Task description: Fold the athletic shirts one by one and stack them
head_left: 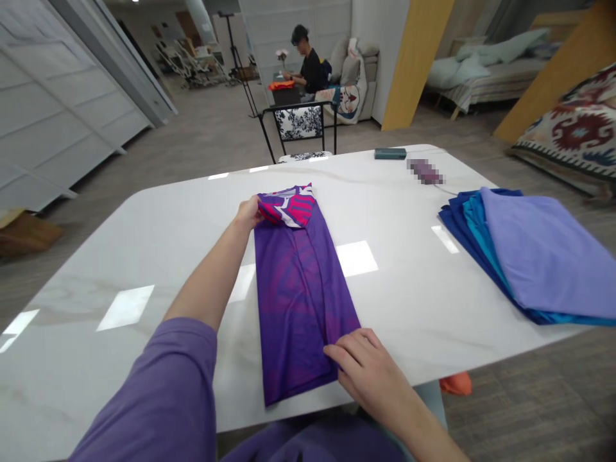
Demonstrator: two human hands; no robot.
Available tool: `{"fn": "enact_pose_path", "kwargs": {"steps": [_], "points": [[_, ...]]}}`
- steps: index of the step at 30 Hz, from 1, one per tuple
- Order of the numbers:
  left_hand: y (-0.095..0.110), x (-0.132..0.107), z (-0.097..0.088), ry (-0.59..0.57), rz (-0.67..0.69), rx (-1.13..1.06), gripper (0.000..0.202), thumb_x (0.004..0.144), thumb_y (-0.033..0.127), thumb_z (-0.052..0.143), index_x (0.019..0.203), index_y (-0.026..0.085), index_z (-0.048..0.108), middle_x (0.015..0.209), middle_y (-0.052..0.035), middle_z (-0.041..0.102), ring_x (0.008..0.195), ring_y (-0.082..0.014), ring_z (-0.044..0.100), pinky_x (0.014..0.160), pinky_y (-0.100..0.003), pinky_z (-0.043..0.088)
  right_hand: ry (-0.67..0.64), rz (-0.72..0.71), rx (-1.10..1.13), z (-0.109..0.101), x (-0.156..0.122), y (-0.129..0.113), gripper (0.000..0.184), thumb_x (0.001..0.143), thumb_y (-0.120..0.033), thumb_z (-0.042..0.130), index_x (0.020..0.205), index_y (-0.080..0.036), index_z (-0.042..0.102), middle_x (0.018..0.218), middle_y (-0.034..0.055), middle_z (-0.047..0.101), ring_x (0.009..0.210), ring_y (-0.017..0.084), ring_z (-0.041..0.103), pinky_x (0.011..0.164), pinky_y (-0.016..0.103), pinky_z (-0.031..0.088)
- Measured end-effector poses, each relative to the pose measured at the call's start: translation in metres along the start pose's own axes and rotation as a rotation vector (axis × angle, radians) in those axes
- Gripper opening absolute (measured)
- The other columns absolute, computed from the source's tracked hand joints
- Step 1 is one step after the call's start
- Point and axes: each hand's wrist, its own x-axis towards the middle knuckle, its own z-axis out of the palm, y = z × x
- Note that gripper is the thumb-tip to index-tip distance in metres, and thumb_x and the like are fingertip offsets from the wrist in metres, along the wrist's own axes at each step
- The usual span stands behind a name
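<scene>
A purple patterned garment (298,295) lies folded into a long strip on the white table (144,256), running away from me. Its far end, pink, red and white, is turned over. My left hand (249,213) reaches out and pinches that far end at its left corner, fingers closed on the cloth. My right hand (368,366) rests on the near right corner of the strip, fingers stretched flat and pressing the fabric down by the table's front edge.
A stack of folded blue and lilac cloths (529,256) lies at the table's right. A dark case (390,153) sits at the far edge. Beyond it stands a chair (298,125); another person (308,64) sits at a desk further back. An orange item (457,383) lies on the floor.
</scene>
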Motion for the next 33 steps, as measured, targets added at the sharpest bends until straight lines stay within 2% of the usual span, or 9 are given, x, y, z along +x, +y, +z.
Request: {"fn": "enact_pose_path", "kwargs": {"steps": [6,9,11,13,16,21,26,30,33], "points": [[-0.017,0.012,-0.026,0.105,0.051,0.220,0.043,0.076,0.034,0.087,0.108,0.020,0.063,0.090,-0.0120,0.073,0.097,-0.0355,0.077,0.082,-0.045,0.064,0.017,0.015,0.003,-0.003,0.005,-0.009,0.039,0.094,-0.004,0.068,0.129,-0.021,0.070,0.102,0.0031,0.077,0.086,0.023,0.072,0.081,0.041,0.059],[-0.013,0.020,-0.034,0.173,0.135,0.594,0.068,0.065,0.032,0.099,0.121,0.017,0.063,0.118,-0.0260,0.076,0.129,-0.0519,0.072,0.107,-0.059,0.059,-0.028,0.043,0.007,-0.009,0.008,-0.011,0.038,0.098,-0.004,0.061,0.130,-0.022,0.069,0.103,0.0036,0.077,0.087,0.024,0.073,0.080,0.043,0.061],[-0.006,0.028,-0.030,0.205,0.270,0.892,0.071,0.069,0.039,0.097,0.128,0.015,0.065,0.136,-0.0326,0.072,0.140,-0.0564,0.065,0.117,-0.065,0.051,-0.053,0.059,0.009,-0.010,0.008,-0.012,0.040,0.098,-0.003,0.059,0.131,-0.023,0.068,0.103,0.0034,0.077,0.088,0.025,0.073,0.079,0.045,0.062],[0.002,0.038,-0.014,0.141,0.435,0.998,0.062,0.081,0.048,0.087,0.132,0.017,0.068,0.144,-0.0299,0.069,0.141,-0.0510,0.064,0.121,-0.062,0.049,-0.044,0.067,0.007,-0.007,0.007,-0.012,0.041,0.096,-0.002,0.058,0.130,-0.024,0.068,0.101,0.0025,0.077,0.086,0.025,0.073,0.077,0.046,0.064],[0.014,0.054,0.033,-0.086,0.609,0.889,0.049,0.095,0.058,0.071,0.128,0.022,0.074,0.138,-0.0198,0.074,0.136,-0.0374,0.067,0.123,-0.049,0.048,-0.018,0.088,0.014,0.003,0.003,-0.010,0.042,0.094,-0.002,0.059,0.127,-0.026,0.070,0.098,0.0014,0.077,0.082,0.025,0.073,0.075,0.046,0.065],[0.021,0.075,0.120,-0.196,0.481,0.843,0.052,0.088,0.076,0.079,0.102,0.026,0.077,0.126,-0.0164,0.081,0.140,-0.0440,0.064,0.126,-0.059,0.038,0.024,0.077,0.038,0.018,-0.004,-0.002,0.042,0.094,-0.003,0.055,0.125,-0.026,0.073,0.093,0.0000,0.076,0.079,0.022,0.074,0.074,0.043,0.066],[0.014,0.096,0.164,-0.188,0.455,0.865,0.029,0.089,0.051,0.083,0.099,0.027,0.074,0.123,-0.0096,0.083,0.136,-0.0406,0.068,0.132,-0.064,0.024,0.048,0.073,0.095,0.014,-0.004,0.001,0.028,0.110,-0.010,0.056,0.125,-0.025,0.074,0.096,-0.0015,0.077,0.079,0.018,0.072,0.075,0.038,0.065],[0.011,0.102,0.157,-0.091,0.487,0.829,0.038,0.094,0.059,0.080,0.106,0.025,0.069,0.127,-0.0139,0.080,0.137,-0.0409,0.067,0.133,-0.064,0.024,-0.052,0.066,0.091,0.013,-0.003,0.003,0.019,0.108,-0.018,0.068,0.125,-0.025,0.074,0.099,-0.0020,0.077,0.082,0.018,0.072,0.076,0.039,0.066],[0.012,0.094,0.118,0.011,0.526,0.844,0.050,0.096,0.069,0.075,0.110,0.022,0.068,0.135,-0.0216,0.075,0.143,-0.0456,0.061,0.134,-0.067,0.025,-0.074,0.110,0.060,0.013,-0.005,0.004,0.027,0.102,-0.020,0.071,0.128,-0.025,0.074,0.101,-0.0007,0.077,0.085,0.021,0.074,0.076,0.043,0.067]]}}
